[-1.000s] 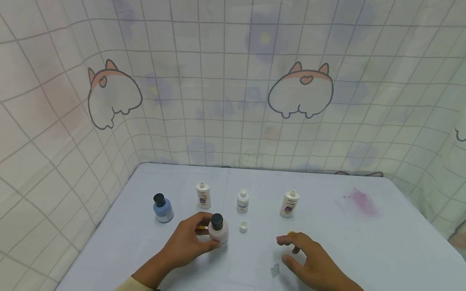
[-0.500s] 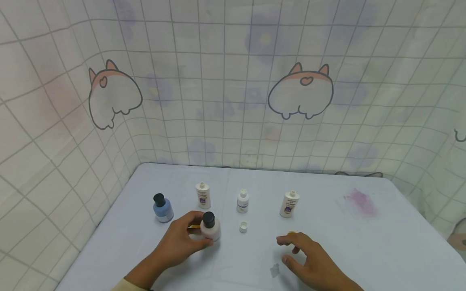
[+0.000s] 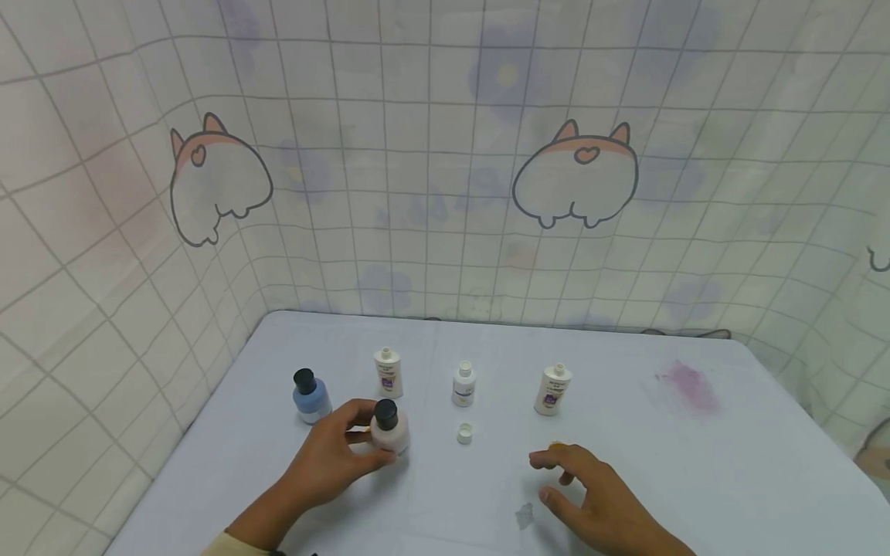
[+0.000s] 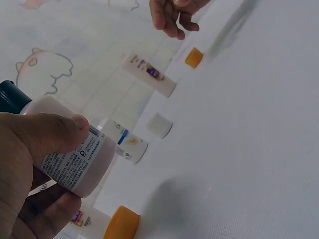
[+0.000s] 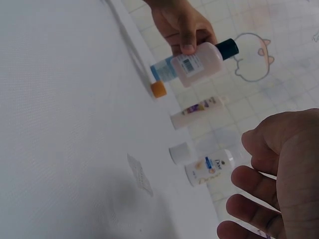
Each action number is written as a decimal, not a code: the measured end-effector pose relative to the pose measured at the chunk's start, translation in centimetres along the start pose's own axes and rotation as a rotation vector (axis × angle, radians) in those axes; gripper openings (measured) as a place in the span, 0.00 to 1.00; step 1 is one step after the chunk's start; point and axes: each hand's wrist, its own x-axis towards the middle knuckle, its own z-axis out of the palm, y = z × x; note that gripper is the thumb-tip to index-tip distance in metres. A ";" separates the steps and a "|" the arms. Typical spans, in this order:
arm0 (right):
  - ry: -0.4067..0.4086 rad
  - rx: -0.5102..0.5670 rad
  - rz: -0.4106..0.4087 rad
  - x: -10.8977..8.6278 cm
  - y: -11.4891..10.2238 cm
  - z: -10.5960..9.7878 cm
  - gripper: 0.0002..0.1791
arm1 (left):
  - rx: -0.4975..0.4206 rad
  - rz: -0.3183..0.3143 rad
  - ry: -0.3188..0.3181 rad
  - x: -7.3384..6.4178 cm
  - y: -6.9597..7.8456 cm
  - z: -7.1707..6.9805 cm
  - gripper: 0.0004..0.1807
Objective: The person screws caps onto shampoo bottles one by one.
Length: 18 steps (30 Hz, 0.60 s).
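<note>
My left hand (image 3: pixel 332 455) grips a pale pink bottle (image 3: pixel 392 435) with a black cap, thumb on its labelled side. In the left wrist view, this bottle (image 4: pixel 75 164) is held off the table. Behind it, an uncapped white bottle (image 3: pixel 388 376) stands upright, and an orange cap (image 4: pixel 121 224) lies close below the hand. Over the table at the right hovers my right hand (image 3: pixel 591 498), fingers loosely bent and holding nothing. Near its fingertips lies another orange cap (image 4: pixel 194 58). Farther back stands a second uncapped white bottle (image 3: pixel 552 391).
A blue bottle (image 3: pixel 311 398) with a black cap stands at the left. In the middle are a smaller white bottle (image 3: pixel 463 384) and a white cap (image 3: pixel 465 434). A grey patch (image 3: pixel 524 516) and a pink stain (image 3: pixel 691 386) mark the white table (image 3: pixel 459 510).
My left hand has moved left and slightly back with the pale pink bottle in its grip. The right hand has stayed in nearly the same place.
</note>
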 end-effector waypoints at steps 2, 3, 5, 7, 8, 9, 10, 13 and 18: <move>-0.005 0.002 0.011 0.0 0.0 0.0 0.19 | 0.001 -0.009 0.012 0.0 0.0 -0.1 0.35; -0.007 0.003 0.015 0.0 0.0 0.0 0.19 | 0.001 -0.015 0.017 -0.1 0.0 -0.2 0.35; -0.008 0.001 0.015 0.0 -0.1 0.0 0.19 | -0.001 -0.030 0.026 -0.1 0.0 -0.3 0.35; -0.005 0.005 0.007 0.0 0.0 0.1 0.20 | -0.003 -0.045 0.033 -0.1 -0.1 -0.4 0.35; -0.004 0.004 0.002 0.0 0.0 0.1 0.20 | -0.005 -0.049 0.035 -0.1 -0.1 -0.5 0.35; -0.005 0.003 0.003 0.1 0.0 0.1 0.20 | -0.009 -0.051 0.036 -0.1 -0.2 -0.6 0.35; -0.005 0.001 0.002 0.1 0.0 0.1 0.20 | -0.011 -0.052 0.037 -0.1 -0.3 -0.7 0.35; -0.008 0.000 0.012 0.1 -0.1 0.1 0.20 | -0.012 -0.056 0.042 -0.2 -0.5 -1.0 0.35; -0.016 0.001 0.027 0.2 -0.2 0.0 0.19 | -0.011 -0.070 0.051 -0.5 -0.8 -1.6 0.36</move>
